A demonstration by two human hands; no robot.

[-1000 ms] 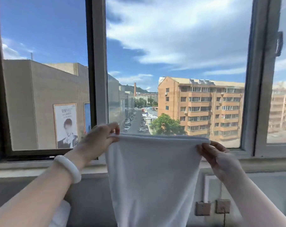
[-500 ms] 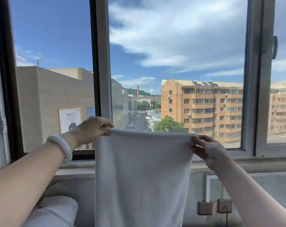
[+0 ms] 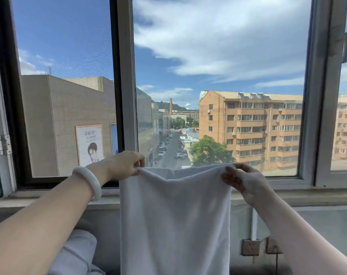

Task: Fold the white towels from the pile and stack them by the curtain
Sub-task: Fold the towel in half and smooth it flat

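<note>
Cloth (image 3: 75,253), pale and rounded, lies nearest, below and left of the white towel (image 3: 174,215); whether it belongs to the pile I cannot tell. The white towel hangs straight down in mid-air, its lower end cut off by the view's bottom edge. The left hand (image 3: 123,165), with a pale bangle (image 3: 89,181) at the wrist, pinches the towel's upper left corner, and the right hand (image 3: 246,183) pinches its upper right corner. The fingers (image 3: 231,176) of each are closed narrowly on the hem. Held by both top corners, the towel is pulled flat by its own weight, which I judge sets up a first fold. The top edge sags a little between the hands. Right of the towel, two wall sockets (image 3: 250,247) sit under the window sill (image 3: 307,195), which runs behind the towel's upper part. Beyond the towel stand the window frame (image 3: 127,76) and buildings (image 3: 248,126) outside. No curtain or finished stack shows.
</note>
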